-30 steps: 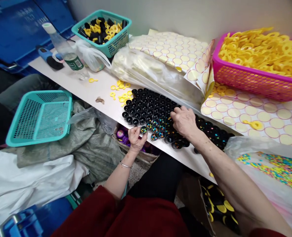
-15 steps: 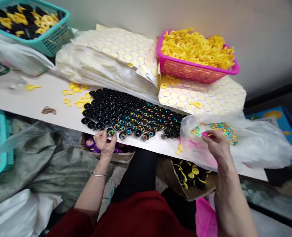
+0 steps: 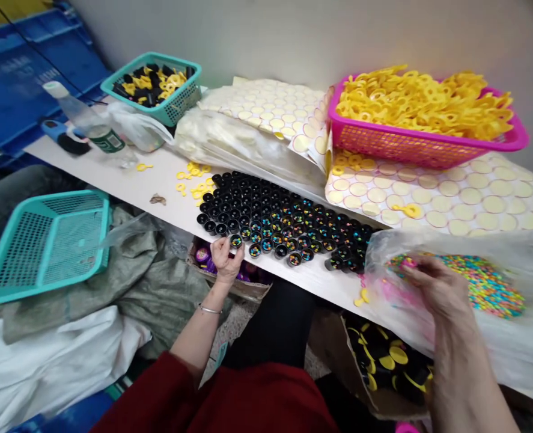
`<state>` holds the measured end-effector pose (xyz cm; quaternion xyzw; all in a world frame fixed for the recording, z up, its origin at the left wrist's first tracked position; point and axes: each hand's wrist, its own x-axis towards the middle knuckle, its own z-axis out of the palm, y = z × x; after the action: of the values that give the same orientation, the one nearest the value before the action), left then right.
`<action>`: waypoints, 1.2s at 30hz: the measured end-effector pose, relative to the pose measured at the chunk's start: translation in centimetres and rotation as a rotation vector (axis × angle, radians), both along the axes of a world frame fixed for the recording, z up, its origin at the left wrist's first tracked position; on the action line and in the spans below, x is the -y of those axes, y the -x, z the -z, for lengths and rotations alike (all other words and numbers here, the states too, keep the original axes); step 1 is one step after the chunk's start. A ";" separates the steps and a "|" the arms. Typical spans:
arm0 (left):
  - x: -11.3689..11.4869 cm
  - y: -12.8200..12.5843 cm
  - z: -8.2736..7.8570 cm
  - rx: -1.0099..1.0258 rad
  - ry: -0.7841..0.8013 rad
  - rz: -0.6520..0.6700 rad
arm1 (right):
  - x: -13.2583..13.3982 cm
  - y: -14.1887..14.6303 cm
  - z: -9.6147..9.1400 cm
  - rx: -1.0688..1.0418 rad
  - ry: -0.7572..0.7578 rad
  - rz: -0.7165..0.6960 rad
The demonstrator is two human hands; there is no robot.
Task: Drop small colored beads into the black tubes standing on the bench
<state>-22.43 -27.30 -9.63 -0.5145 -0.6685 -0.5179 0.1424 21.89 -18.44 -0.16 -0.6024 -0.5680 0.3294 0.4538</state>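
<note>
At the front edge of the table, my left hand has its thumb and index finger closed around a small black cup with coloured beads in it. That cup belongs to a tight block of upright black cups; those toward the right hold beads, while many at the left show dark insides. My right hand pinches a small pink cup-shaped piece over the opened clear plastic bag. Multicoloured beads lie heaped on the bag, partly behind that hand.
Behind are a pink basket of yellow ring-ended pieces, sticker sheets and a teal basket of black and yellow parts. A bottle stands at left. Below the edge are a box and a teal tray.
The view has shifted left, showing more of the table's left end. My right hand with the pink piece sits at the left part of the beads. My left hand stays at the same cup.
</note>
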 end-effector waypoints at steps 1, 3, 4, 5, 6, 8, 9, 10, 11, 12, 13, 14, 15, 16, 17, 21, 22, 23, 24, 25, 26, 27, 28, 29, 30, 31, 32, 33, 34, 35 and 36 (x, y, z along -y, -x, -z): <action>0.0 0.0 0.0 0.004 0.007 -0.005 | 0.5 -0.2 -0.2 -0.058 -0.022 0.052; 0.0 -0.1 -0.1 0.006 0.025 -0.021 | 1.6 0.0 -1.6 -0.111 -0.049 0.147; 0.0 -0.1 0.0 0.004 0.032 -0.030 | 2.1 0.4 -2.7 -0.132 -0.060 0.180; 0.0 -0.2 0.0 0.003 0.036 -0.038 | 2.6 1.1 -3.9 -0.151 -0.070 0.203; 0.0 -0.2 0.0 0.002 0.041 -0.045 | 3.0 2.1 -5.3 -0.167 -0.079 0.219; -0.1 -0.2 0.1 0.001 0.041 -0.058 | 3.4 4.6 -7.9 -0.205 -0.073 0.217; -0.1 -0.2 0.2 0.000 0.034 -0.058 | 3.3 6.2 -9.1 -0.235 -0.057 0.195; -0.1 -0.2 0.2 0.000 0.032 -0.056 | 3.1 7.8 -9.9 -0.275 -0.036 0.162; -0.1 -0.2 0.2 0.002 0.030 -0.055 | 2.6 9.6 -10.5 -0.322 -0.014 0.119; -0.1 -0.2 0.2 0.003 0.027 -0.056 | 2.0 11.4 -10.7 -0.366 0.008 0.070; -0.1 -0.3 0.2 0.005 0.026 -0.055 | 1.2 13.2 -10.6 -0.397 0.029 0.013; -0.1 -0.3 0.2 0.007 0.025 -0.052 | 0.2 14.9 -10.2 -0.411 0.048 -0.048; -0.1 -0.3 0.1 0.013 0.027 -0.049 | -0.7 16.6 -9.6 -0.402 0.071 -0.109; 0.0 -0.4 0.0 0.018 0.026 -0.044 | -1.6 18.2 -8.9 -0.371 0.093 -0.168; 0.0 -0.4 0.0 0.022 0.027 -0.040 | -2.5 19.7 -8.1 -0.325 0.119 -0.226; 0.1 -0.6 -0.3 0.020 0.016 -0.034 | -4.6 23.8 -5.6 -0.137 0.174 -0.366; 0.1 -0.6 -0.3 0.013 0.006 -0.034 | -4.9 24.4 -5.3 -0.117 0.177 -0.379; 0.1 -0.6 -0.3 0.008 0.002 -0.033 | -5.1 24.7 -5.1 -0.110 0.176 -0.379; 0.1 -0.6 -0.3 0.003 0.000 -0.033 | -5.3 24.8 -5.0 -0.117 0.174 -0.369; 0.2 -0.6 -0.3 0.004 0.006 -0.032 | -5.6 24.6 -4.9 -0.139 0.171 -0.345; 0.2 -0.6 -0.3 0.008 0.011 -0.029 | -5.9 24.3 -4.8 -0.176 0.160 -0.307; 0.1 -0.6 -0.2 0.010 0.011 -0.023 | -6.3 23.7 -4.7 -0.223 0.140 -0.259; 0.1 -0.5 -0.1 0.011 0.004 -0.016 | -6.7 23.0 -4.7 -0.274 0.114 -0.202; 0.1 -0.5 0.0 0.011 -0.012 -0.008 | -7.1 22.2 -4.7 -0.322 0.086 -0.143; 0.1 -0.5 0.1 0.010 -0.034 -0.003 | -7.5 21.4 -4.6 -0.361 0.067 -0.089; 0.0 -0.4 0.2 0.009 -0.052 0.001 | -7.8 20.7 -4.6 -0.389 0.059 -0.043; 0.0 -0.4 0.3 0.010 -0.064 0.001 | -8.0 20.0 -4.7 -0.407 0.060 -0.008; 0.0 -0.4 0.4 0.013 -0.065 -0.001 | -8.1 19.5 -4.7 -0.415 0.061 0.013; 0.0 -0.4 0.5 0.014 -0.062 -0.003 | -8.2 19.1 -4.7 -0.414 0.061 0.022; 0.0 -0.4 0.5 0.013 -0.053 -0.008 | -8.2 18.9 -4.7 -0.401 0.054 0.020; 0.0 -0.4 0.6 0.008 -0.041 -0.013 | -8.1 18.9 -4.7 -0.373 0.044 0.009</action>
<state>-22.06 -27.30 -10.20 -0.5052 -0.6614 -0.5327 0.1536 3.01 -10.35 4.51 -0.5435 -0.4639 0.4456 0.5393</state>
